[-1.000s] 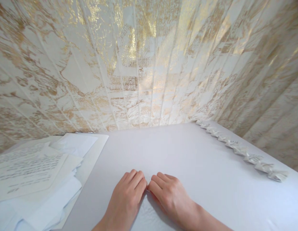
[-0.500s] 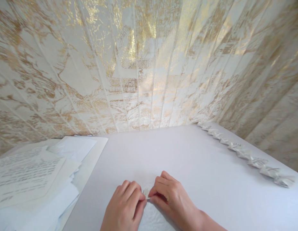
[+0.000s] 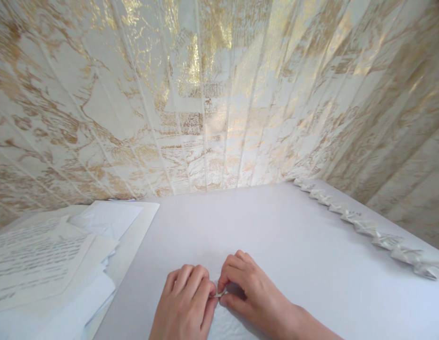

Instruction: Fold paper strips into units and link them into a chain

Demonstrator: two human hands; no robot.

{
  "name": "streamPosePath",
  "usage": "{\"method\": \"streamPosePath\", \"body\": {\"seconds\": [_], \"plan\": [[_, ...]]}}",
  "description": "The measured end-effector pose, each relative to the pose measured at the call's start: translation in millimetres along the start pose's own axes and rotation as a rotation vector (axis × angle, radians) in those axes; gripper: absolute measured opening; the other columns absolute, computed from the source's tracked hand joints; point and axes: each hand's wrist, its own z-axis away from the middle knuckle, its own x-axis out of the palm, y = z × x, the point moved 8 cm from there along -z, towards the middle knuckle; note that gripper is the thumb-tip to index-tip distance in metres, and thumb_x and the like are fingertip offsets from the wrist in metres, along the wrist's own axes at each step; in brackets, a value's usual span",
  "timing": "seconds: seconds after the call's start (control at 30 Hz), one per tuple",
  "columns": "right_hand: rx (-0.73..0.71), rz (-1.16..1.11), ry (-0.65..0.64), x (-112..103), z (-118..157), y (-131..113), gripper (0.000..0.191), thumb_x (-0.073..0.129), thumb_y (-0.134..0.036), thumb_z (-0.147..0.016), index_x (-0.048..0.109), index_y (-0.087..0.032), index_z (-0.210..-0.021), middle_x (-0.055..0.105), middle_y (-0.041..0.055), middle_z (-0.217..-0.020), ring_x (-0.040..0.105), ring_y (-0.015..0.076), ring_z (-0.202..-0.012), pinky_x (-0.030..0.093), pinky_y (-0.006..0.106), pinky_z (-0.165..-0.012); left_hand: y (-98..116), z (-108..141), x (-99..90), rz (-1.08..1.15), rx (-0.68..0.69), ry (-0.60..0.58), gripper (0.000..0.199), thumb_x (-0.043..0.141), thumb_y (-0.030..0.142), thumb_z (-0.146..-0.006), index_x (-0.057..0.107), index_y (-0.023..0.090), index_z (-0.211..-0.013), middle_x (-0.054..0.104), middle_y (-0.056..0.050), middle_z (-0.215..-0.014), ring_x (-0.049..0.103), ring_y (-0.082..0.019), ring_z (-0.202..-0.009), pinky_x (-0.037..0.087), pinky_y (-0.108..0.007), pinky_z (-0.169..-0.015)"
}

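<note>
At the bottom middle, my left hand (image 3: 186,302) pinches a small white piece of paper (image 3: 217,296) between thumb and forefinger. My right hand (image 3: 253,288) is closed on the other end of that piece, its fingertips almost touching those of my left hand. Most of the small piece is hidden by the fingers. Beneath both hands lies a crinkled, whitish sheet (image 3: 228,325) on the white table.
Loose papers (image 3: 46,264), some with printed lines, are heaped at the left of the table (image 3: 219,226). Several folded white paper pieces (image 3: 364,228) form a row along the right edge. A white and gold patterned curtain (image 3: 205,118) hangs behind.
My fingers have shifted slightly around the small piece, and less of it shows above the fingertips. The row of folded pieces appears a little farther right in view.
</note>
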Motion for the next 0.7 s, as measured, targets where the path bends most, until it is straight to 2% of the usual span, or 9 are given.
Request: {"method": "streamPosePath", "body": {"seconds": [0.13, 0.3, 0.47, 0.57, 0.7], "plan": [[-0.121, 0.066, 0.046, 5.0, 6.1, -5.9, 0.022, 0.07, -0.001, -0.077, 0.063, -0.019, -0.089, 0.062, 0.0009, -0.088, 0.052, 0.0176, -0.084, 0.041, 0.029, -0.077, 3.4, 1.6, -1.9, -0.033, 0.056, 0.02, 0.018, 0.057, 0.005, -0.083, 0.053, 0.022, -0.077, 0.061, 0.001, -0.08, 0.053, -0.02, -0.078, 0.035, -0.034, -0.069], [-0.123, 0.16, 0.062, 4.5, -0.5, -9.4, 0.011, 0.067, -0.01, -0.087, 0.065, -0.019, -0.081, 0.062, 0.0007, -0.079, 0.051, 0.0176, -0.079, 0.04, 0.028, -0.072, -5.1, 2.2, 3.8, 0.075, -0.05, -0.022, 0.015, 0.059, 0.009, -0.084, 0.056, 0.022, -0.077, 0.061, 0.001, -0.079, 0.054, -0.02, -0.078, 0.035, -0.033, -0.068], [-0.007, 0.138, -0.08, 5.0, -15.9, -3.5, 0.012, 0.073, -0.007, -0.081, 0.069, -0.018, -0.078, 0.066, 0.0001, -0.078, 0.052, 0.0178, -0.083, 0.04, 0.027, -0.075, -18.3, 1.7, 12.5, 0.183, -0.292, -0.123, 0.014, 0.061, 0.012, -0.084, 0.058, 0.021, -0.074, 0.062, 0.002, -0.081, 0.055, -0.021, -0.082, 0.037, -0.035, -0.073], [0.075, 0.051, -0.144, 5.3, -20.9, 4.0, 0.014, 0.072, -0.005, -0.08, 0.07, -0.018, -0.077, 0.066, -0.0005, -0.078, 0.053, 0.0175, -0.086, 0.04, 0.027, -0.078, -19.6, -1.2, 14.4, 0.246, -0.33, -0.19, 0.012, 0.059, 0.018, -0.086, 0.059, 0.022, -0.074, 0.063, 0.001, -0.083, 0.056, -0.022, -0.086, 0.038, -0.036, -0.076], [0.158, -0.037, -0.099, 1.3, -21.4, 10.8, 0.013, 0.072, -0.004, -0.076, 0.068, -0.017, -0.077, 0.062, -0.0014, -0.078, 0.052, 0.016, -0.084, 0.038, 0.027, -0.078, -23.1, -5.9, 12.7, 0.285, -0.353, -0.216, 0.011, 0.059, 0.022, -0.085, 0.061, 0.023, -0.075, 0.063, 0.0, -0.086, 0.055, -0.023, -0.089, 0.038, -0.038, -0.078]]}}
